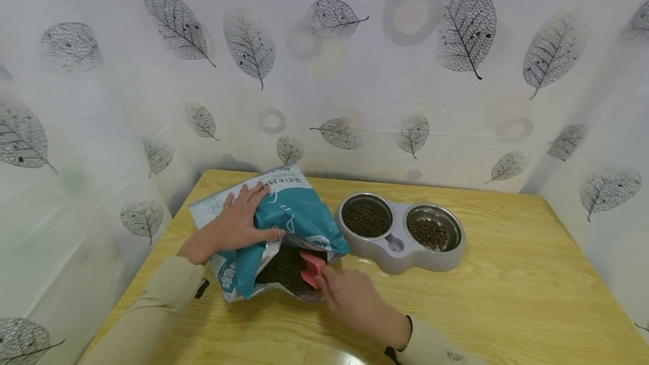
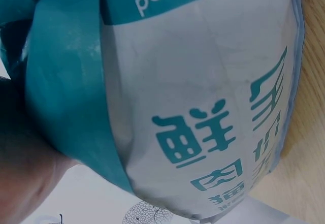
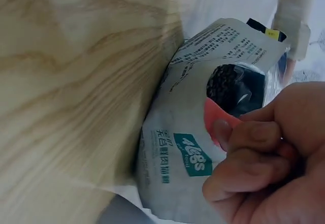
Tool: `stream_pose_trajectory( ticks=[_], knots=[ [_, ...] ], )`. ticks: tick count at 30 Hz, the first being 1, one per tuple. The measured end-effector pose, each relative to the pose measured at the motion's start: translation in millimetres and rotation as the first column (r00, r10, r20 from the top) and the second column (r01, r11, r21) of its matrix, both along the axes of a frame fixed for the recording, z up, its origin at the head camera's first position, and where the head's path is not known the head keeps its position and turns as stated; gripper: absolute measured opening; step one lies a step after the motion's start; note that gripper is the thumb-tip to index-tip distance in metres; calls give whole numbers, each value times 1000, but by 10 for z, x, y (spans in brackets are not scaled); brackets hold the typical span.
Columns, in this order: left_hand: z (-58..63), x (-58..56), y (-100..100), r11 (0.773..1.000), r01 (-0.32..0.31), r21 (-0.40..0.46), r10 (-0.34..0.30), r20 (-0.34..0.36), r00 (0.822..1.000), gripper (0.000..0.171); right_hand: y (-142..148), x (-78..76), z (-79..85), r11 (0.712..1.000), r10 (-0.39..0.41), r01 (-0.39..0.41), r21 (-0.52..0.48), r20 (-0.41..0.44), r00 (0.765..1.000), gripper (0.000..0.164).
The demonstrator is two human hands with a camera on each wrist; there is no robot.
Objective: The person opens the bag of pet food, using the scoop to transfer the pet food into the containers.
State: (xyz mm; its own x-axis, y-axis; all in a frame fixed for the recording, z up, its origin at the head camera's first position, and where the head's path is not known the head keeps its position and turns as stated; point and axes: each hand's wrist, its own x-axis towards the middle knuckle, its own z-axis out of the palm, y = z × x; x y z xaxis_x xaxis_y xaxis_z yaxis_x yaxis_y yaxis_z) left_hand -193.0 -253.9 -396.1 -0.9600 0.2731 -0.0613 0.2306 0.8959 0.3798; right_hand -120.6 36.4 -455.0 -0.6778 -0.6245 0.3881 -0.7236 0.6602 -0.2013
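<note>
Red scoop [image 1: 313, 265], gripped in a person's right hand [image 1: 356, 302], sits in the mouth of an open teal-and-white bag [image 1: 299, 207] of brown pellets [image 1: 284, 270] on a wooden table [image 1: 532, 280], the left hand [image 1: 237, 224] spread across the bag's upper side. Just beside the bag, a gray double feeder [image 1: 400, 264] holds two metal bowls [image 1: 453, 230] of pellets before leaf-patterned sheeting [image 1: 370, 72].

Yellow wood-grained surface [image 1: 517, 286] carried two things.
A teal-and-white bag [image 1: 304, 213] lay at the left, open mouth toward the near side; a grey double-bowl stand [image 1: 398, 264] stood just to its right.
</note>
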Motion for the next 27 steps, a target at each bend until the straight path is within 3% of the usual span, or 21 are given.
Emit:
stream_pose_trajectory(
  ticks=[4,7,10,15,20,25,27],
  knots=[
    [7,0,0,1000,-5,-13,5,-1,1000,111,62,-62,-24,994,92,-79,-75,176,980,27],
    [15,-2,4,1000,-5,-20,5,-3,1000,112,103,-67,-16,981,159,-114,-157,318,935,27],
    [14,-4,16,1000,1,-15,-1,1,1000,112,141,-52,-11,966,201,-92,-242,479,854,32],
    [-3,-4,19,1000,-1,-14,1,5,1000,112,194,-28,12,952,202,24,-305,686,699,42],
    [0,-2,25,1000,-2,-11,2,1,1000,112,265,-14,58,924,232,125,-362,788,570,44],
    [5,2,25,1000,-3,-17,3,8,1000,112,335,5,70,882,306,220,-416,862,404,47],
    [4,4,24,1000,-4,-18,4,11,1000,112,353,9,63,866,335,249,-433,874,353,48]
  ],
)
